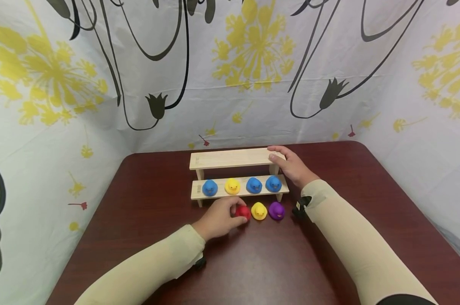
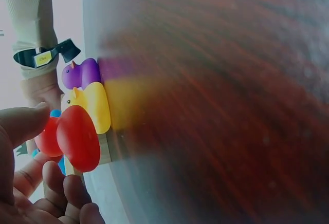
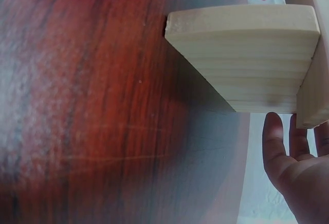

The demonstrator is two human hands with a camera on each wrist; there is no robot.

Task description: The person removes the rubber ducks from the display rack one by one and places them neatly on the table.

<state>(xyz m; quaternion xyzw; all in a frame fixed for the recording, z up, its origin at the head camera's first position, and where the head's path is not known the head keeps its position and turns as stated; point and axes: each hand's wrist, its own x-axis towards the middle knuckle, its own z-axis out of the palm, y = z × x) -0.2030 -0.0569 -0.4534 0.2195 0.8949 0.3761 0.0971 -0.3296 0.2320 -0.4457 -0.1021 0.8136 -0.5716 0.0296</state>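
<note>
The left hand (image 1: 220, 217) pinches a red duck (image 1: 243, 213) between thumb and fingers, in front of the wooden two-tier stand (image 1: 230, 159). In the left wrist view the red duck (image 2: 78, 138) lies between the thumb and curled fingers of the left hand (image 2: 38, 183). At the stand's upper right end, the right hand (image 1: 292, 166) grips the top board; its fingers (image 3: 275, 131) show beside the wood (image 3: 247, 54) in the right wrist view. On the lower board sit a blue duck (image 1: 210, 187), a yellow duck (image 1: 232, 186) and two more blue ducks (image 1: 254, 185).
Right of the red duck, a yellow duck (image 1: 259, 211) and a purple duck (image 1: 276, 210) stand on the dark red-brown table (image 1: 260, 258). A patterned cloth (image 1: 222, 106) hangs behind the table and along its sides.
</note>
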